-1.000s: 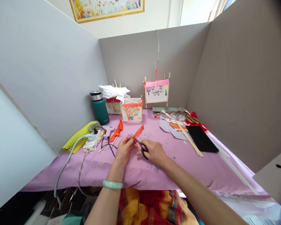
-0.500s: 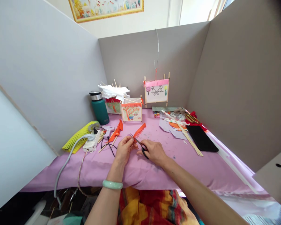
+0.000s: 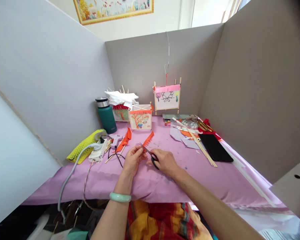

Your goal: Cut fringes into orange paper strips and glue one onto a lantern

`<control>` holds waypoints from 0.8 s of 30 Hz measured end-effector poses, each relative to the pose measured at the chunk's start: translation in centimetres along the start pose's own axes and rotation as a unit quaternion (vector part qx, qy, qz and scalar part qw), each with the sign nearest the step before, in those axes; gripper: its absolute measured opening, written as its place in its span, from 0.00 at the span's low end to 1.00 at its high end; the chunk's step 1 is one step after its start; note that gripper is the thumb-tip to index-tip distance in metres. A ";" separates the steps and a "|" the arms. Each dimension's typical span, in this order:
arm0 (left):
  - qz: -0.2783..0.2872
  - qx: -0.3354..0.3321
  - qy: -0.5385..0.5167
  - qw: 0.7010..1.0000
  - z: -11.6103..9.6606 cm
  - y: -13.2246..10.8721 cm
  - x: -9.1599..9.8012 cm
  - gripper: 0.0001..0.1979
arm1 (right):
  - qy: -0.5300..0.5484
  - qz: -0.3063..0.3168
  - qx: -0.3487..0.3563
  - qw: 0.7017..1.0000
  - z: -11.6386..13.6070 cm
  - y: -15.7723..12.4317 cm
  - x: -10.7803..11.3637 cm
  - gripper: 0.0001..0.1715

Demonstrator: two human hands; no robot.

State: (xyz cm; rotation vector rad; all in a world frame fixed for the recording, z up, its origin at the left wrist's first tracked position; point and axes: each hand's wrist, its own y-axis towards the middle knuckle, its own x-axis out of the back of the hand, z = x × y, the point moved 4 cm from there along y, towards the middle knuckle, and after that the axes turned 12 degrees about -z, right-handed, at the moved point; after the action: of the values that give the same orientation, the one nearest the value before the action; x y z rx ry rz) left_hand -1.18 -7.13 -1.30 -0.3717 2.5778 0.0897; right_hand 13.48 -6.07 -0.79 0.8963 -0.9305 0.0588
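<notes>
Both grips were closed: the left hand (image 3: 133,160) pinched a fringed orange strip (image 3: 148,139) above the purple cloth (image 3: 202,183), the right hand (image 3: 166,162) held scissors (image 3: 149,152) against it. Short, even snips seemed best.

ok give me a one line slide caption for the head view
Left hand holds a fringed orange strip; right hand holds black-handled scissors at its near end, over a lilac tablecloth.

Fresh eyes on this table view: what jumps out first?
Likely the pink-topped lantern hanging in front of the grey back panel, then the teal bottle at the back left of the table. Nearer, in the middle, the right hand holds scissors at a fringed orange strip that the left hand grips.
</notes>
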 end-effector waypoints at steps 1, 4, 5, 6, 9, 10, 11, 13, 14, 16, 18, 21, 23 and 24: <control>-0.001 -0.001 -0.001 1.000 0.0 0.0 0.0 0.14 | 0.001 0.000 0.000 1.000 0.0 0.0 0.1 0.21; -0.006 -0.003 -0.007 1.000 -0.1 -0.1 0.0 0.15 | 0.001 -0.003 -0.001 1.000 0.2 0.1 0.3 0.24; -0.008 -0.004 -0.009 1.000 -0.1 -0.1 0.0 0.15 | 0.001 -0.003 -0.001 1.000 0.3 0.1 0.3 0.25; -0.010 -0.004 -0.011 1.000 -0.1 -0.2 0.0 0.15 | 0.001 -0.003 -0.001 1.000 0.3 0.1 0.4 0.26; -0.018 -0.006 -0.021 1.000 -0.3 -0.3 -0.1 0.17 | 0.002 -0.002 -0.002 1.000 0.5 0.1 0.5 0.26; -0.020 -0.007 -0.025 0.999 -0.3 -0.3 -0.1 0.17 | 0.002 -0.001 -0.002 1.000 0.5 0.1 0.6 0.26; -0.022 -0.007 -0.027 0.999 -0.3 -0.2 -0.1 0.18 | 0.003 0.000 -0.003 1.000 0.6 0.1 0.6 0.26; -0.024 -0.007 -0.031 0.999 -0.3 -0.2 0.0 0.18 | 0.004 0.001 -0.003 1.000 0.6 0.1 0.6 0.26; -0.026 -0.007 -0.032 0.999 -0.3 -0.2 0.0 0.18 | 0.004 0.002 -0.003 1.000 0.6 0.1 0.6 0.26; -0.028 -0.008 -0.035 0.999 -0.3 -0.1 0.1 0.19 | 0.006 0.004 -0.002 1.000 0.5 0.0 0.6 0.25; -0.029 -0.008 -0.036 0.999 -0.2 0.0 0.1 0.19 | 0.006 0.005 -0.001 1.000 0.5 0.0 0.5 0.25; -0.027 -0.008 -0.035 0.999 -0.1 0.1 0.1 0.19 | 0.007 0.005 0.002 1.000 0.5 0.0 0.4 0.25; -0.025 -0.008 -0.034 0.999 -0.1 0.1 0.1 0.19 | 0.008 0.006 0.004 1.000 0.5 0.0 0.4 0.24; -0.025 -0.008 -0.033 0.999 -0.1 0.1 0.1 0.19 | 0.007 0.006 0.004 1.000 0.5 0.0 0.4 0.24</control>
State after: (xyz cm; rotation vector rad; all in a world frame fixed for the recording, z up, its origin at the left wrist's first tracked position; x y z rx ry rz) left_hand -1.33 -7.10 -1.25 -0.4312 2.5025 0.1043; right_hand 13.36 -6.52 -0.39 0.8973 -0.9221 0.0789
